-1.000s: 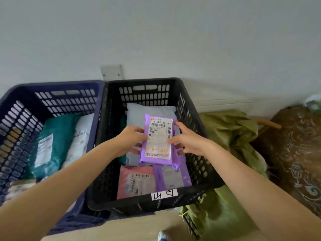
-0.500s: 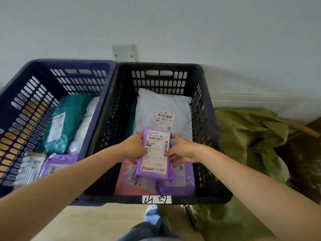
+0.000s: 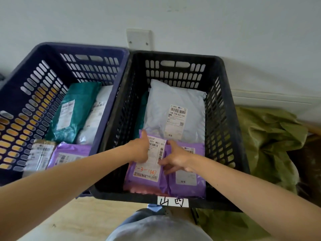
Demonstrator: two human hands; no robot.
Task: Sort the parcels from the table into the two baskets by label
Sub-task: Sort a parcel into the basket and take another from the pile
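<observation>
A purple parcel (image 3: pixel 147 173) with a white label and orange handwriting lies low in the black basket (image 3: pixel 175 57), on top of a pink parcel (image 3: pixel 139 189). My left hand (image 3: pixel 139 151) grips its left side, with the thumb pointing up. My right hand (image 3: pixel 176 158) pinches its right edge, fingertips on the label. Beside it lies another purple parcel (image 3: pixel 188 183). Behind them lies a pale grey parcel (image 3: pixel 173 96). The blue basket (image 3: pixel 78 47) on the left holds a green parcel (image 3: pixel 76 105), a white one, a purple one and a taped box.
The black basket carries a handwritten white tag (image 3: pixel 172 201) on its front rim. Crumpled olive-green sacking (image 3: pixel 267 136) lies to the right of it. Both baskets stand against a pale wall. Light wooden floor and my knee show at the bottom.
Both hands have lowered the purple parcel from above the basket down onto the pink parcel at the front. The view has moved closer over the baskets.
</observation>
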